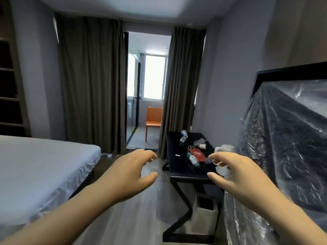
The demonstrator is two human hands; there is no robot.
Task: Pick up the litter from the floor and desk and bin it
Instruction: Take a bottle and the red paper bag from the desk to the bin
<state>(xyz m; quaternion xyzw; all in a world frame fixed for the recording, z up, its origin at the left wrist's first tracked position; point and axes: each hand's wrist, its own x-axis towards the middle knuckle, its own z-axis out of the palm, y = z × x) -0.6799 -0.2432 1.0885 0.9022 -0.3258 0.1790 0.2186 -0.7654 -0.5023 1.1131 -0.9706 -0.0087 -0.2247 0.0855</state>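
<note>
A person is reaching both arms forward over the floor point(134, 218) of a bedroom. The left hand point(131, 175) is hanging in the air beside the near left corner of a black surface point(174, 167), its fingers point(150, 155) loosely curled and spread from the thumb, holding nothing. The right hand point(235, 175) is hovering over the near right end of that surface, its fingers point(215, 159) likewise half curled with a wide gap to the thumb and gripping nothing that shows. A white crumpled lump point(223, 149) is lying just behind those fingers; whether they are touching it cannot be told.

The litter is sitting on the surface. A red paper bag point(197, 154) is lying near the middle, with a plastic bottle point(192, 160) lying on its side against its near edge. Farther back, a second bottle point(183, 139) is lying tilted, and a paper cup point(203, 146) is lying on its side next to a clear cup point(198, 142). A small white scrap point(177, 155) is lying alone towards the left edge.

A pale bin point(205, 214) is standing on the floor under the surface, between its black legs. A bed point(44, 165) is filling the left side, a plastic sheet point(283, 147) is draping something dark on the right, and an orange chair point(154, 119) is standing beyond the dark curtains point(92, 82).
</note>
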